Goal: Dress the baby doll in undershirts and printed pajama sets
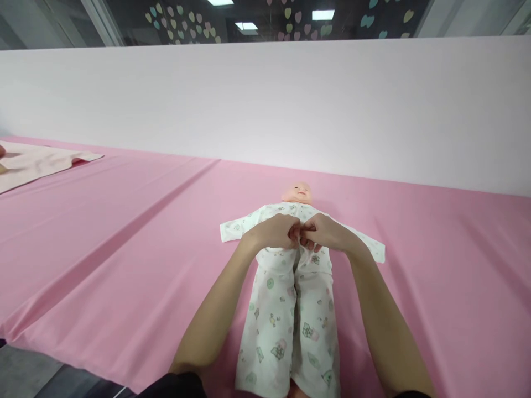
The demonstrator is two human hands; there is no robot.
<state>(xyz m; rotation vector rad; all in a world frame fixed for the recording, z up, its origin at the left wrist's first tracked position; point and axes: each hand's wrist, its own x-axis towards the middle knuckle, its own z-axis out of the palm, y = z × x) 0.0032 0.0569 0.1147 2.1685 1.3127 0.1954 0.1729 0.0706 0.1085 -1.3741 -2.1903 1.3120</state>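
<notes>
A baby doll (302,192) lies on its back, its head toward the wall. It wears a white printed top (238,228) with long sleeves spread to both sides, and white printed trousers (271,331). Over the middle of the chest my left hand (280,229) and my right hand (321,231) meet, fingers bent and pinching the front edges of the top. Whatever fastening may sit between the fingertips is hidden. Below the hands the front of the top hangs slightly parted.
A pink sheet (145,265) with creases covers the table. At the far left lies a pale cloth (41,160), with part of another person's hand (2,150) at the frame edge. A white wall panel (265,105) rises behind the table.
</notes>
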